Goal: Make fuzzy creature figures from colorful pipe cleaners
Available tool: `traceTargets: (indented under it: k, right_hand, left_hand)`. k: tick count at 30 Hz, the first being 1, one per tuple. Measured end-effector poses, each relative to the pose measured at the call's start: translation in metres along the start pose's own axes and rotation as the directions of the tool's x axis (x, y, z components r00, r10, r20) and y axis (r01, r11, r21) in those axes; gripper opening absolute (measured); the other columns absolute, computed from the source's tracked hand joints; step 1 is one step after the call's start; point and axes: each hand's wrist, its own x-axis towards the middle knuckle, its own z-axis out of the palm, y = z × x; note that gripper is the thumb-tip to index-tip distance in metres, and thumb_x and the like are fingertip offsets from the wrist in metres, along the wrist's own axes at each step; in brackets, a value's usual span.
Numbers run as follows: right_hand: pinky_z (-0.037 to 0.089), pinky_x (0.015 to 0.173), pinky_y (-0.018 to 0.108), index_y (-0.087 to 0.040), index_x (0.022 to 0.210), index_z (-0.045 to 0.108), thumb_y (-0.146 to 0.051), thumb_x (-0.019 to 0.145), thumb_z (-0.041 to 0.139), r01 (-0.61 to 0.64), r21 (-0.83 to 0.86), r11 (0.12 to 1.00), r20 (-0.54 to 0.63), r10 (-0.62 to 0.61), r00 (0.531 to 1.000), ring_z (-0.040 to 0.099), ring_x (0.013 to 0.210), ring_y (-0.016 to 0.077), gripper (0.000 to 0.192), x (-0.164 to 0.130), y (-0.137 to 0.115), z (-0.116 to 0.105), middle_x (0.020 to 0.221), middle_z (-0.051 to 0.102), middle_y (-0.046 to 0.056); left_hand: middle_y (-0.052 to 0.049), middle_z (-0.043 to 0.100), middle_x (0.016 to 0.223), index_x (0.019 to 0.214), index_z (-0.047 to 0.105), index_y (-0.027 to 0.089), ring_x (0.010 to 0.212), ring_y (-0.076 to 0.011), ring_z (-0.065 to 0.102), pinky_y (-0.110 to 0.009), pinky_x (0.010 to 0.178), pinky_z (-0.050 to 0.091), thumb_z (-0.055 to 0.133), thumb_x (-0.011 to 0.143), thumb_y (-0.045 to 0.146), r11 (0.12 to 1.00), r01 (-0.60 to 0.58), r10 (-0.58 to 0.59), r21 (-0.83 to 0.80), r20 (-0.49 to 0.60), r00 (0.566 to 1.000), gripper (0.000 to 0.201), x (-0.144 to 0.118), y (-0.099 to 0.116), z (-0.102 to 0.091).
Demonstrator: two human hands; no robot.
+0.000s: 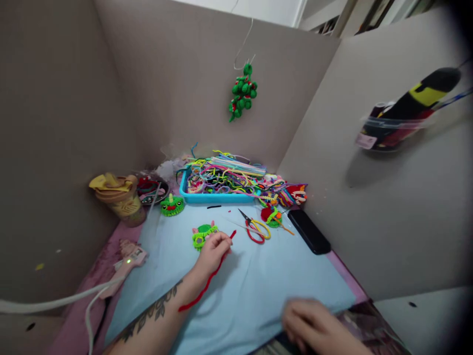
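Observation:
My left hand (216, 246) pinches a red pipe cleaner (210, 281) near its upper end; the rest trails down along the forearm. Just behind that hand lies a green fuzzy frog-like piece (201, 237) with pink tips, partly hidden by the fingers. My right hand (308, 323) is low at the front edge of the light blue cloth (254, 291). Motion smears its curled fingers, and I cannot make out anything in them. Scissors (256, 230) with red and yellow handles lie with blades apart, right of my left hand.
A blue tray (221, 198) heaped with pipe cleaners stands at the back. A green face piece (172, 205), a lidded cup (120, 197) and a pink glue gun (123, 268) are on the left. A black phone (309, 231) lies right. Grey walls (207, 88) enclose the table.

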Motion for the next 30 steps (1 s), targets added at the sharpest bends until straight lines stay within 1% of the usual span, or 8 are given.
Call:
traceTargets:
  k: [2,6,10,14,19,22,25,30]
  right_hand:
    - [0.046,0.052,0.024,-0.025,0.064,0.060,-0.039,0.082,0.058,0.059,0.073,0.996,0.092,-0.066,0.994,0.057,0.060,0.0146,0.023,0.051,0.007,0.026,0.063,0.059,0.000]
    - [0.043,0.052,0.025,-0.020,0.083,0.061,-0.034,0.089,0.044,0.152,0.320,0.935,-0.131,-0.115,0.985,0.052,0.058,0.0137,0.023,0.136,0.019,0.096,0.066,0.057,0.001]
    - [0.046,0.061,0.027,-0.020,0.087,0.061,-0.027,0.088,0.045,0.328,0.308,0.893,-0.176,-0.285,0.942,0.057,0.066,0.0156,0.018,0.154,0.043,0.139,0.072,0.061,0.003]
    - [0.046,0.059,0.028,-0.020,0.090,0.061,-0.026,0.089,0.043,0.301,0.299,0.905,-0.162,-0.263,0.951,0.058,0.064,0.0157,0.019,0.142,0.060,0.138,0.072,0.060,0.003]
    - [0.046,0.061,0.028,-0.020,0.091,0.061,-0.028,0.090,0.041,0.355,0.305,0.884,-0.133,-0.329,0.935,0.058,0.066,0.0155,0.022,0.141,0.053,0.129,0.072,0.061,0.004]
    - [0.046,0.064,0.028,-0.019,0.095,0.060,-0.029,0.091,0.040,0.378,0.322,0.868,-0.154,-0.346,0.925,0.058,0.068,0.0151,0.023,0.139,0.048,0.132,0.073,0.060,0.003]
    - [0.045,0.063,0.027,-0.019,0.100,0.058,-0.031,0.092,0.038,0.386,0.391,0.836,-0.195,-0.335,0.922,0.056,0.066,0.0140,0.024,0.137,0.048,0.136,0.072,0.058,0.002]
    - [0.043,0.061,0.025,-0.017,0.102,0.056,-0.032,0.092,0.037,0.339,0.454,0.824,-0.227,-0.261,0.938,0.053,0.062,0.0130,0.025,0.141,0.053,0.139,0.067,0.054,0.000]
  left_hand:
    - [0.005,0.048,0.051,0.069,0.050,0.017,0.042,-0.0067,0.037,-0.020,0.042,0.025,0.059,0.071,0.041,0.999,-0.021,0.018,-0.045,-0.051,0.999,0.026,-0.001,0.004,-0.004]
    - [0.006,0.044,0.050,0.064,0.046,0.017,0.043,-0.0059,0.035,-0.020,0.044,0.024,0.060,0.071,0.043,0.992,-0.102,0.083,-0.079,-0.214,0.973,0.030,-0.004,0.014,-0.016]
    - [0.005,0.044,0.049,0.063,0.049,0.017,0.045,-0.0068,0.034,-0.021,0.048,0.026,0.060,0.073,0.041,0.996,-0.092,0.083,-0.019,-0.268,0.960,0.028,-0.005,0.022,-0.024]
    - [0.004,0.046,0.050,0.062,0.050,0.017,0.047,-0.0084,0.037,-0.023,0.053,0.031,0.058,0.075,0.036,0.994,-0.087,0.103,0.069,-0.270,0.957,0.024,-0.005,0.023,-0.021]
    - [0.003,0.049,0.054,0.062,0.052,0.016,0.051,-0.0098,0.041,-0.023,0.054,0.032,0.056,0.074,0.030,0.969,-0.149,0.185,0.196,-0.177,0.967,0.018,-0.007,0.021,-0.009]
    - [0.003,0.051,0.056,0.064,0.053,0.016,0.054,-0.0100,0.044,-0.023,0.058,0.035,0.055,0.074,0.029,0.938,-0.209,0.260,0.277,-0.162,0.952,0.016,-0.007,0.016,-0.008]
    - [0.004,0.051,0.054,0.063,0.053,0.017,0.053,-0.0096,0.044,-0.025,0.063,0.037,0.054,0.074,0.028,0.901,-0.255,0.321,0.351,-0.144,0.936,0.015,-0.005,0.010,-0.009]
    - [0.004,0.052,0.052,0.062,0.052,0.018,0.051,-0.0097,0.044,-0.025,0.062,0.039,0.053,0.074,0.031,0.893,-0.249,0.317,0.376,-0.129,0.940,0.018,-0.001,0.007,-0.010]
